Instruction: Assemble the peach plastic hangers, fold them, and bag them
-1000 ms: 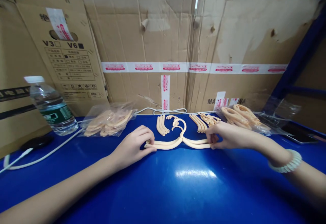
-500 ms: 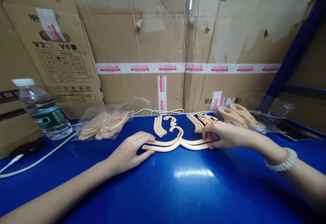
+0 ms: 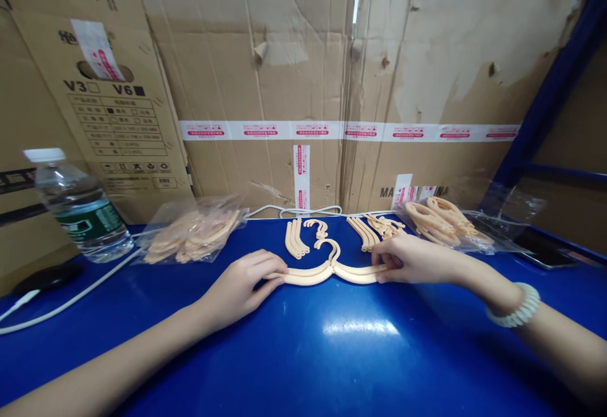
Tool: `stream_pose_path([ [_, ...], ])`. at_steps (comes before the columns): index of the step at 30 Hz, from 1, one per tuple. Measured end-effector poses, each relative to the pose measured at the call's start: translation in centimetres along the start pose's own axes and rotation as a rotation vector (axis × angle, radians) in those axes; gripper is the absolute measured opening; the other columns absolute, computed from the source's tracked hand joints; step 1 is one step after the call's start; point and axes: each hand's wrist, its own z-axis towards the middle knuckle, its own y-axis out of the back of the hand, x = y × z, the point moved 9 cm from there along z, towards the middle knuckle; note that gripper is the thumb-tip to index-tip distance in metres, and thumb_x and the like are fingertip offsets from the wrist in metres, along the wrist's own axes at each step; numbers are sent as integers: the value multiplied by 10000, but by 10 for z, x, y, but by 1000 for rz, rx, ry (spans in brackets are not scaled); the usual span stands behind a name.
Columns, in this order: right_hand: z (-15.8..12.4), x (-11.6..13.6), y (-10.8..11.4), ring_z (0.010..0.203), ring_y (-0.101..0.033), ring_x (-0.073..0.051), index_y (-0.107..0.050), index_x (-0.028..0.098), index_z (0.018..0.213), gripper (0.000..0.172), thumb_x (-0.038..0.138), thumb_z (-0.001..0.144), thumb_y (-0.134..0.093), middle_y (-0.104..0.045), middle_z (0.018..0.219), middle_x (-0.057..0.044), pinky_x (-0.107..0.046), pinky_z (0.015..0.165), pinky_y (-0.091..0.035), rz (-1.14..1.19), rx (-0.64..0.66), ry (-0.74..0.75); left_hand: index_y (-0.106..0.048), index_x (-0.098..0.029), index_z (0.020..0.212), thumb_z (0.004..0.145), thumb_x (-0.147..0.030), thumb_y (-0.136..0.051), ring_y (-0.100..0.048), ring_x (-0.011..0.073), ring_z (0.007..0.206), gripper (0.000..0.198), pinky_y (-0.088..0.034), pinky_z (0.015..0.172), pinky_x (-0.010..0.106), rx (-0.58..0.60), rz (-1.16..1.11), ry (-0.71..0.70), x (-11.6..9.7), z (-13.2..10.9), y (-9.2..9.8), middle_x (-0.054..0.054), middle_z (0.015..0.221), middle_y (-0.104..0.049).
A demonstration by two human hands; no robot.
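A beige folding clothes hanger (image 3: 309,275) lies on the blue table (image 3: 303,354), its hook pointing away from me and its arms spread left and right. My left hand (image 3: 249,279) is closed around the end of the left arm, thumb in front and fingers behind. At the other end, my right hand (image 3: 396,259) pinches the right arm the same way. Just beyond the hanger lie several loose curved arm pieces (image 3: 296,239), small hook pieces (image 3: 317,227), another row of arm pieces (image 3: 363,234) and a heap of small parts (image 3: 385,224).
Clear bags of beige hanger parts lie at left (image 3: 190,230) and right (image 3: 443,218). A water bottle (image 3: 83,208), a black device (image 3: 50,278) and a white cable (image 3: 71,306) are at far left. A phone (image 3: 545,253) lies at right. Cardboard (image 3: 265,82) stands behind.
Both hands have closed in on the hanger's ends. The two rails of each arm now lie pressed together, where a gap showed between them before.
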Motion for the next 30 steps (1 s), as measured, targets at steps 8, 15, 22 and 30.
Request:
stream_pose_path([
  [8, 2, -1, 0, 573, -537, -138, -660, 183, 859, 121, 277, 807, -604, -609, 638, 3, -234, 512, -324, 0, -45, -20, -674, -201, 965, 929, -195, -505, -620, 208, 907, 173, -489, 829, 338, -36, 2, 37, 4, -1, 2, 72, 974, -693],
  [15, 3, -3, -1, 566, -556, -152, -649, 198, 862, 98, 257, 798, -603, -625, 625, 4, -238, 514, -335, -36, -61, -35, -672, -204, 969, 906, -195, -508, -632, 216, 901, 176, -496, 820, 339, -59, 31, 25, -1, -2, 4, 73, 962, -694],
  [22, 1, -3, 0, 629, -614, -187, -649, 184, 1067, 290, 209, 780, -611, -688, 706, -27, -250, 538, -360, -104, -60, -82, -628, -195, 1002, 897, -197, -495, -629, 221, 899, 169, -493, 814, 344, -36, 100, 55, 1, -1, 1, 77, 975, -687],
  [30, -1, -2, 4, 612, -606, -178, -649, 192, 1081, 292, 224, 791, -637, -684, 703, -19, -249, 518, -346, -144, -69, -100, -578, -192, 1008, 896, -187, -493, -622, 229, 942, 140, -486, 833, 350, -24, 108, 63, 2, -5, -2, 90, 1016, -669],
])
